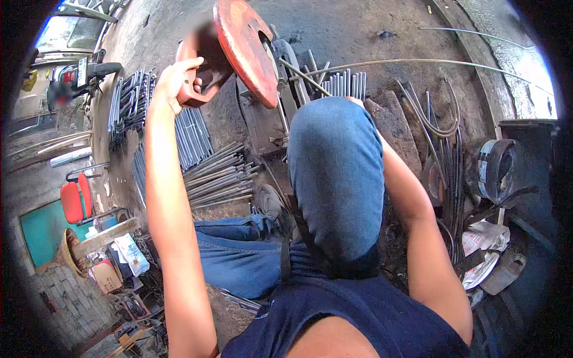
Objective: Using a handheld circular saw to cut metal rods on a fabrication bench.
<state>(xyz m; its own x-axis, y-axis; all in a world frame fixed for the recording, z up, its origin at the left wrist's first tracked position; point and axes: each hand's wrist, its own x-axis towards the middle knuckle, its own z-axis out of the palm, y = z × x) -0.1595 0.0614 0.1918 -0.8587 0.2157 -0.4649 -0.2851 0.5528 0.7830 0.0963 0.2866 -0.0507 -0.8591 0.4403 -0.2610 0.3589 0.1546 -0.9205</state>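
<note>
My left hand (188, 83) is raised at the upper left, its fingers wrapped round the edge of a reddish-orange, curved metal handle (209, 90). Right beside the handle stands a worn red disc-like metal piece (246, 51); I cannot tell whether the two are one part. Below the disc is a dark metal machine base (262, 122) with a vise-like block (292, 74). My right forearm (406, 179) runs behind my raised knee (337, 173). Only a sliver of my right hand (356, 101) shows over the knee, near upright metal rods (348, 83); its fingers are hidden.
Bundles of cut metal rods (221, 176) and bent bars (128, 101) lie on the floor to the left. Long rods (418, 61) stretch off to the right, by curved bars (441, 128) and a coil of strip (498, 170). A motorcycle (77, 77) stands far left, above a red chair (76, 200).
</note>
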